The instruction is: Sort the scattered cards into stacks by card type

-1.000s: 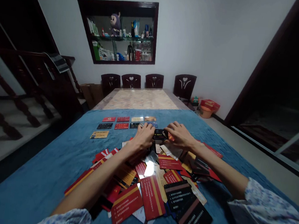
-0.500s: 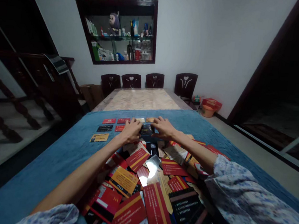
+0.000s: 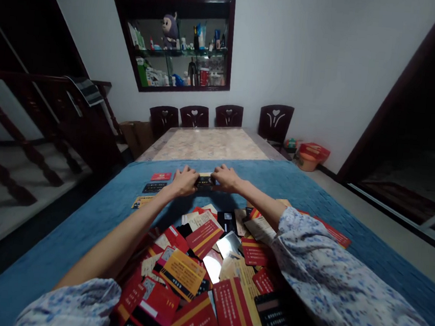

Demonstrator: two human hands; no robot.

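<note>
A black card point(image 3: 204, 182) with gold lettering is between my two hands at the far part of the blue cloth. My left hand point(image 3: 185, 182) is closed on its left end, and my right hand point(image 3: 226, 180) pinches its right end. Just behind it shows a strip of a pale gold card point(image 3: 204, 174). To the left of my left hand lie a red card point(image 3: 161, 176), a black card point(image 3: 154, 187) and a yellow card point(image 3: 142, 201), one below another. Nearer to me, a loose heap of red, black and yellow cards point(image 3: 204, 237) overlaps under my forearms.
The blue cloth point(image 3: 92, 222) covers the near part of a long marble-topped table point(image 3: 204, 144). Dark chairs point(image 3: 275, 122) stand along its far end. A wooden railing point(image 3: 25, 80) runs at the left, and an orange tub point(image 3: 307, 162) sits on the floor at the right.
Both hands have moved a little away from me, toward the far row of cards, with the black card between them. The view has shifted slightly.
</note>
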